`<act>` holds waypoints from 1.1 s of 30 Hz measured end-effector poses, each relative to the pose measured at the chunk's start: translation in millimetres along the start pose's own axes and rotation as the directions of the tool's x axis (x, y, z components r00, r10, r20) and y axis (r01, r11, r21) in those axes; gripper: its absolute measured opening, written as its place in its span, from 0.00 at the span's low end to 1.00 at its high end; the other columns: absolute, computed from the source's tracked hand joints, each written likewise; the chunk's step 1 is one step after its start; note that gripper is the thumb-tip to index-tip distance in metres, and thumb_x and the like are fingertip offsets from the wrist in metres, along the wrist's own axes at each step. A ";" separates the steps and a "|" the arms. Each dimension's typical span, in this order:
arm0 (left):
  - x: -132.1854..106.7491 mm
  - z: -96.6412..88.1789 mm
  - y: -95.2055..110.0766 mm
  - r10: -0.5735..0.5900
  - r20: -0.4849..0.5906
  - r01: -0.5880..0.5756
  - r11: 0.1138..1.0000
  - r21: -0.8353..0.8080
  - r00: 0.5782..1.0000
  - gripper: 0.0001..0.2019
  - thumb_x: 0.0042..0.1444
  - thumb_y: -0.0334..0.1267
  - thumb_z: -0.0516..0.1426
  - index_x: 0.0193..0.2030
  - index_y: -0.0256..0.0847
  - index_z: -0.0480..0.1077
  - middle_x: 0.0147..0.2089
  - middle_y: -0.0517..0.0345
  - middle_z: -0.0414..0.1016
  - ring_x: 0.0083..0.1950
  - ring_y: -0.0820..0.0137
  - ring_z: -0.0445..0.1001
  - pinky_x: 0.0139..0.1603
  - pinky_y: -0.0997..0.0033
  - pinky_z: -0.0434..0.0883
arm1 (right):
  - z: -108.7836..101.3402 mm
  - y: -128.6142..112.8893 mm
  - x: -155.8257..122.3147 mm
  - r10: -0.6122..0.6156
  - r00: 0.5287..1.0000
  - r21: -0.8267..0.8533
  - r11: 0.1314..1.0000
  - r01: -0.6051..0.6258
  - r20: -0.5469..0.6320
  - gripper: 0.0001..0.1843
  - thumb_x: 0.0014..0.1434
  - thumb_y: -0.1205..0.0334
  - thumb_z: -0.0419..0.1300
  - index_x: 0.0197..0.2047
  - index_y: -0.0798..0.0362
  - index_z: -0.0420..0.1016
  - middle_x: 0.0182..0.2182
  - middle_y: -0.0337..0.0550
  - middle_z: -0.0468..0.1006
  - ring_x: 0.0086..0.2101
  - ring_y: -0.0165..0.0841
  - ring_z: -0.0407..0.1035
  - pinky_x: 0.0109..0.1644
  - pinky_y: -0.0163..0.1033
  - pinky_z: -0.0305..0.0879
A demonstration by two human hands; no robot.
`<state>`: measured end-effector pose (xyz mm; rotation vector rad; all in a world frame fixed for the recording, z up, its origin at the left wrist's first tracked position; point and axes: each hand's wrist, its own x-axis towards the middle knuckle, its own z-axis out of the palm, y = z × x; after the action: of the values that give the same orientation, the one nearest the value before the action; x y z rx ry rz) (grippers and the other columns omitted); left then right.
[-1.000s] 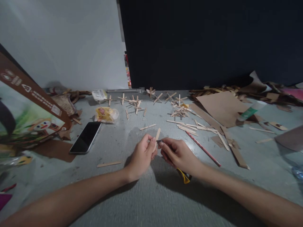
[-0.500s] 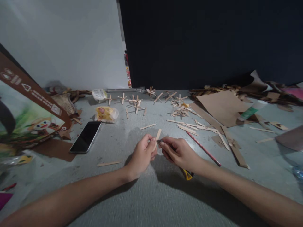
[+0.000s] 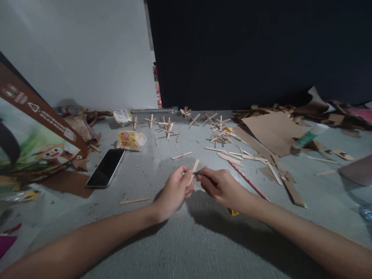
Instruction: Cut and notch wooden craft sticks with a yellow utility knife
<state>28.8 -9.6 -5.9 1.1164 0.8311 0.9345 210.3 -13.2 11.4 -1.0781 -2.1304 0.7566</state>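
Note:
Pinched upright between the thumb and fingers of my left hand [image 3: 176, 188] is a wooden craft stick [image 3: 195, 166]. My right hand [image 3: 222, 188] is closed around a utility knife [image 3: 233, 212]; its yellow handle end peeks out below the palm and the rest of the handle is hidden. The dark blade tip [image 3: 197, 173] meets the stick close to my left thumb. Beyond the hands one loose craft stick [image 3: 181, 155] lies flat, and another stick [image 3: 134, 201] rests left of my left wrist.
A phone [image 3: 106, 167] and a yellow snack packet [image 3: 130, 140] lie on the left, near a printed box [image 3: 43, 143]. Crossed sticks [image 3: 168, 127] stand at the back. To the right are loose sticks [image 3: 247, 156], a red pencil [image 3: 248, 180], cardboard [image 3: 274, 131] and a glue stick [image 3: 310, 135].
My right hand has turned slightly, so less of the knife's yellow handle end shows. The blade stays at the stick, and my left hand has hardly moved.

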 end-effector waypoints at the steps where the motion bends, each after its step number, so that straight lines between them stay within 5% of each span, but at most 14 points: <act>1: 0.1 0.3 -0.3 -0.008 0.000 0.008 1.000 -0.008 1.000 0.22 0.61 0.60 0.61 0.36 0.44 0.61 0.20 0.75 0.52 0.19 0.80 0.47 0.21 0.78 0.47 | -0.8 -0.3 -0.3 -0.008 1.000 -0.024 1.000 0.008 0.001 0.14 0.73 0.59 0.50 0.35 0.50 0.68 0.21 0.33 0.69 0.20 0.27 0.57 0.28 0.35 0.51; 6: 0.0 1.1 -0.5 -0.014 -0.009 0.014 1.000 -0.003 1.000 0.23 0.61 0.62 0.61 0.38 0.44 0.62 0.20 0.75 0.53 0.20 0.79 0.48 0.21 0.77 0.48 | -4.9 -4.2 -1.8 -0.009 1.000 -0.081 0.997 0.011 0.022 0.12 0.72 0.61 0.49 0.43 0.51 0.74 0.27 0.39 0.76 0.23 0.29 0.63 0.29 0.34 0.52; 16: -3.0 -0.1 -2.5 0.097 -0.101 -0.077 0.978 0.193 0.990 0.18 0.69 0.58 0.54 0.44 0.44 0.62 0.26 0.69 0.61 0.26 0.74 0.61 0.27 0.74 0.59 | -1.7 -8.3 1.2 0.050 0.997 -0.010 0.999 -0.051 -0.066 0.15 0.73 0.56 0.50 0.34 0.49 0.66 0.21 0.33 0.67 0.21 0.28 0.57 0.27 0.35 0.51; 21: -4.1 -2.3 -6.8 0.171 -0.050 -0.146 0.933 0.328 0.984 0.15 0.71 0.54 0.52 0.48 0.44 0.61 0.29 0.68 0.66 0.28 0.72 0.66 0.31 0.71 0.63 | 2.1 -9.5 1.5 0.137 0.986 0.083 0.988 -0.129 -0.090 0.17 0.73 0.53 0.49 0.30 0.47 0.60 0.19 0.33 0.65 0.21 0.29 0.58 0.26 0.36 0.50; 33: -6.7 -4.5 -8.3 0.203 -0.032 -0.175 0.906 0.386 0.979 0.13 0.72 0.51 0.52 0.44 0.45 0.59 0.26 0.68 0.71 0.26 0.73 0.67 0.30 0.71 0.63 | -0.8 -14.8 -0.6 0.127 0.989 0.093 0.988 -0.121 -0.068 0.19 0.74 0.54 0.49 0.30 0.48 0.65 0.19 0.35 0.68 0.20 0.29 0.62 0.27 0.35 0.54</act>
<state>23.7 -15.5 -14.5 1.5304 1.0050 1.0025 204.1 -21.0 22.4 -1.1816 -1.9633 0.8475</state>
